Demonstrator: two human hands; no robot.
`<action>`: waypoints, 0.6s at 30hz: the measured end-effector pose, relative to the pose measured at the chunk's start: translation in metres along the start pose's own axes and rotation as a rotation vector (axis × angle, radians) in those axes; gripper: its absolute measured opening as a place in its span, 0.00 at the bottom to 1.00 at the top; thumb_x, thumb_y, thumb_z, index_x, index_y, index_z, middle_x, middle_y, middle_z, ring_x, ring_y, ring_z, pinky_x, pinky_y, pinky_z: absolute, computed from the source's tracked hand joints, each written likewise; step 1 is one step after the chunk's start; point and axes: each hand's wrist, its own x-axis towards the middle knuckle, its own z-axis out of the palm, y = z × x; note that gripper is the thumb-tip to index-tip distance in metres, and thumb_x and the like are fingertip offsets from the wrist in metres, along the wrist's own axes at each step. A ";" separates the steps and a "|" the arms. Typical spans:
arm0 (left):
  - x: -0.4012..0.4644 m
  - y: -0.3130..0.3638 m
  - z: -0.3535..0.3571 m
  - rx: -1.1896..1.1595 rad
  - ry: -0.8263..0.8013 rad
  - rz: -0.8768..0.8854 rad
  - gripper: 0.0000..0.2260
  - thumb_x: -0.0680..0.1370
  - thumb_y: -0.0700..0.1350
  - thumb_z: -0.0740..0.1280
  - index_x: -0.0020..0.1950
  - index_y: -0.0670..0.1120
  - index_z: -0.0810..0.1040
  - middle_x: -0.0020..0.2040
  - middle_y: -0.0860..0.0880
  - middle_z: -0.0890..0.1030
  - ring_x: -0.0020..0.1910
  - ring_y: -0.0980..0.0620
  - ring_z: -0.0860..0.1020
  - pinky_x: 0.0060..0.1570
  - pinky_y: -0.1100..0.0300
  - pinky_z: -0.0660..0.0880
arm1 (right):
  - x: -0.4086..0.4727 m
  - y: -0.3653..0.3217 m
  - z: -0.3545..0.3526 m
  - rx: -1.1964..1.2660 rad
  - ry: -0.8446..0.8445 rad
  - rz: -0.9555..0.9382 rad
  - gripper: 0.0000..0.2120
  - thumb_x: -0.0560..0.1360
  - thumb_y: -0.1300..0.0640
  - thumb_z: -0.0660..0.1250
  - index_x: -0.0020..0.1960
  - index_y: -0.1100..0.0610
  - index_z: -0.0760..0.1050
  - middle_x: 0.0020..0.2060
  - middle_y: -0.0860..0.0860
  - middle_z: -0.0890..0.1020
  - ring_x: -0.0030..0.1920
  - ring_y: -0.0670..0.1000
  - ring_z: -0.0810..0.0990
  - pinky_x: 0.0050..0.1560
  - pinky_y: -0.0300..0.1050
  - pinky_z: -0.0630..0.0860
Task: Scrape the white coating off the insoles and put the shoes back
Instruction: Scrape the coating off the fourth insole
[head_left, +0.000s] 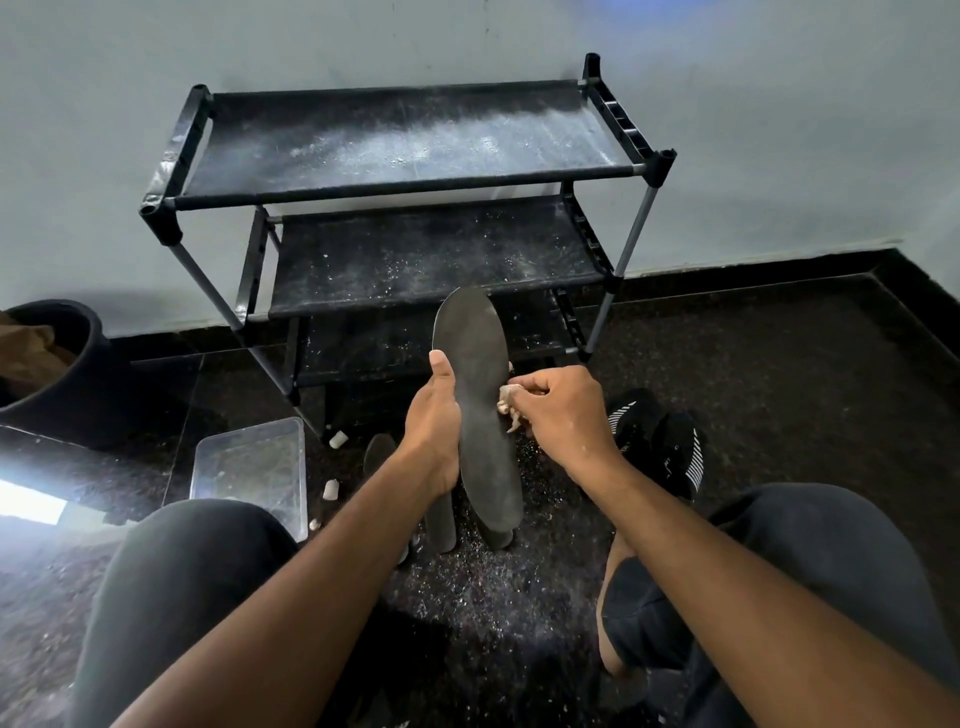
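Observation:
A dark grey insole (480, 395) stands upright in front of me, its heel end down near the floor. My left hand (434, 415) grips its left edge, thumb on the front face. My right hand (558, 410) is curled at the insole's right edge and pinches a crumpled pale scrap of coating (509, 410) hanging from that edge. More dark insoles (440, 519) lie on the floor behind and below the held one. A pair of black shoes (662, 441) with white stripes sits on the floor to the right.
A black three-tier shoe rack (400, 182), dusted with white powder, stands against the wall ahead. A clear plastic tray (252, 467) lies at the left with small white lumps (331, 488) nearby. A dark bucket (57, 374) stands far left. White flakes cover the floor between my knees.

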 end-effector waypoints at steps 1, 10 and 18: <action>0.002 -0.002 0.001 0.011 0.025 -0.003 0.34 0.82 0.69 0.52 0.57 0.46 0.87 0.51 0.44 0.87 0.50 0.44 0.86 0.52 0.51 0.83 | 0.000 0.004 0.002 0.030 0.006 0.043 0.03 0.73 0.57 0.75 0.43 0.56 0.86 0.32 0.48 0.85 0.32 0.44 0.83 0.36 0.41 0.81; 0.031 -0.042 0.028 0.040 0.108 -0.166 0.29 0.83 0.67 0.52 0.56 0.45 0.81 0.49 0.46 0.86 0.51 0.45 0.84 0.58 0.48 0.80 | 0.037 0.057 0.021 0.204 0.020 0.553 0.10 0.64 0.64 0.80 0.37 0.64 0.78 0.35 0.58 0.83 0.27 0.52 0.77 0.27 0.42 0.71; 0.104 -0.122 0.057 0.264 0.150 -0.112 0.17 0.86 0.57 0.58 0.49 0.45 0.75 0.45 0.44 0.78 0.43 0.47 0.75 0.47 0.51 0.72 | 0.080 0.145 0.030 0.095 0.031 0.848 0.12 0.66 0.65 0.78 0.33 0.65 0.75 0.27 0.58 0.77 0.18 0.49 0.69 0.21 0.37 0.65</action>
